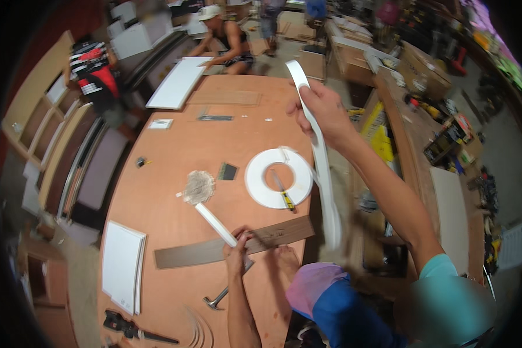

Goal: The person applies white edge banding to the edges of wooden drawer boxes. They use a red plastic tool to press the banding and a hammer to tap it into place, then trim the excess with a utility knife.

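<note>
Right hand (325, 110) is raised above the far edge of the orange-brown plywood worktop (174, 168), fingers closed around a long white strip of edge banding (322, 174). The strip runs from a curled free end above the hand down past the worktop's right edge, where its lower part is blurred.

Left hand (236, 246) lies low at the near side, fingers pressed down on a long dark grey-brown board strip (226, 246) lying flat across the worktop. A bare foot (285, 258) also rests on this board, just right of the hand.

A flat white roll of edge banding (278, 177) lies on the worktop beyond the board, with a yellow-handled utility knife (284, 196) across its opening. A white-handled brush with pale bristles (206, 200) lies left of the roll, its handle end touching the left hand. A steel claw hammer (217, 300) lies nearer the person.

Judgement: a length of banding is pulled out and held clear while the board is steadied. The next move calls for bringing the strip down in line with the board's edge; the loose length could twist or sag.
</note>
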Demonstrator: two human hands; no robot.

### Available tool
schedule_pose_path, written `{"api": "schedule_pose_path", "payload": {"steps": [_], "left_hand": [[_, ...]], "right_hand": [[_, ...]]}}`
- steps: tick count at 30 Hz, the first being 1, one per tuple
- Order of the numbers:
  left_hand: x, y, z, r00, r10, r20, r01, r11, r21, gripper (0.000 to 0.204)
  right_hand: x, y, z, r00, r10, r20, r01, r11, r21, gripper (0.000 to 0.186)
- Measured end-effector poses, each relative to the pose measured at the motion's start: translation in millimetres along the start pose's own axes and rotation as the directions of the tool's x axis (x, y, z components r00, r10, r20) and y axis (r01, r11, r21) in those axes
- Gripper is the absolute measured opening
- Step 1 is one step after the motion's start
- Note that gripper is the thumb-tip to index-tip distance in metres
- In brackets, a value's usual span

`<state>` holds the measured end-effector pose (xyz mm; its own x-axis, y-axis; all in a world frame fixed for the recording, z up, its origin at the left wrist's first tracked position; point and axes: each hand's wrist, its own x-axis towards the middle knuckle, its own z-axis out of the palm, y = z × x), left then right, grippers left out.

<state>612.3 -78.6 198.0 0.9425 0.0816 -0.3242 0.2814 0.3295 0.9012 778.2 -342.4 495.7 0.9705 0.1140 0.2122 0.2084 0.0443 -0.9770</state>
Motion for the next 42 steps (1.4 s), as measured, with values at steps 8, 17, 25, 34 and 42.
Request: {"api": "schedule_pose_path", "payload": {"steps": [8,17,25,34,42], "left_hand": [[-85.8,220.8,91.7,0.897,0.365,0.25,-0.118,0.741,-0.661,0.062],[-149.3,263.6,-12.2,0.938,0.346,-0.009,-0.215,0.564,-0.797,0.035],[-196.7,319.8,-76.7,0.91,0.409,-0.068,-0.258,0.43,-0.865,0.025],[-270.1,380.5,-159.9,0.756,0.654,-0.032,-0.359,0.373,-0.855,0.015],[-403.3,341.4,-224.0,0.522,0.528,-0.67,-0.835,0.157,-0.528,0.017]], "right_hand": [[-143.2,-6.8,96.0,0.892,-0.18,0.414,0.341,0.87,-0.356,0.02],[-249.3,-40.1,68.8,0.656,0.322,0.682,0.014,0.899,-0.438,0.016],[-292.3,-7.2,-51.8,0.339,0.781,0.524,-0.538,0.618,-0.573,0.019],[-309.7,137.6,-191.2,0.305,0.878,0.368,-0.281,0.452,-0.846,0.018],[-293.2,192.0,-228.3,0.532,0.823,0.2,-0.299,0.403,-0.865,0.028]]}}
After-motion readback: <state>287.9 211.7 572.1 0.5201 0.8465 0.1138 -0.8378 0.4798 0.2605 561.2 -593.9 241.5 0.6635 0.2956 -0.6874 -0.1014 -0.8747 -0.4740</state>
